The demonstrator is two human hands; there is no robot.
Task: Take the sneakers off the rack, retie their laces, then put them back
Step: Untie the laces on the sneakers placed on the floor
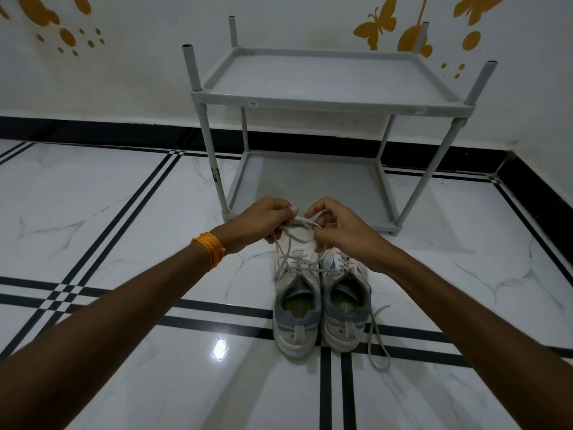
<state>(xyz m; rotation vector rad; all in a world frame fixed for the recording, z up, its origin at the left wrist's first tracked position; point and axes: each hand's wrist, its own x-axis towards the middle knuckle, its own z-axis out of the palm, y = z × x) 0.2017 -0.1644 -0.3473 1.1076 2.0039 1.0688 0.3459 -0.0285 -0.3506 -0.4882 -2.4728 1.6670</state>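
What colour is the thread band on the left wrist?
Orange; the head view shows the band clearly, just behind the left hand.

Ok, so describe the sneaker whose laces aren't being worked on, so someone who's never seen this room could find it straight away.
Start at the grey two-shelf rack against the wall; on the floor just in front of it stand two white-and-grey sneakers, side by side, heels toward the camera. The one you want is the right sneaker. Unlike the left sneaker, whose laces both hands are holding, its loose lace trails over the heel onto the tiles.

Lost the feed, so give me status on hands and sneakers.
Left hand and right hand pinching left sneaker laces. Right sneaker untied, floor. Rack bare, nothing blocking.
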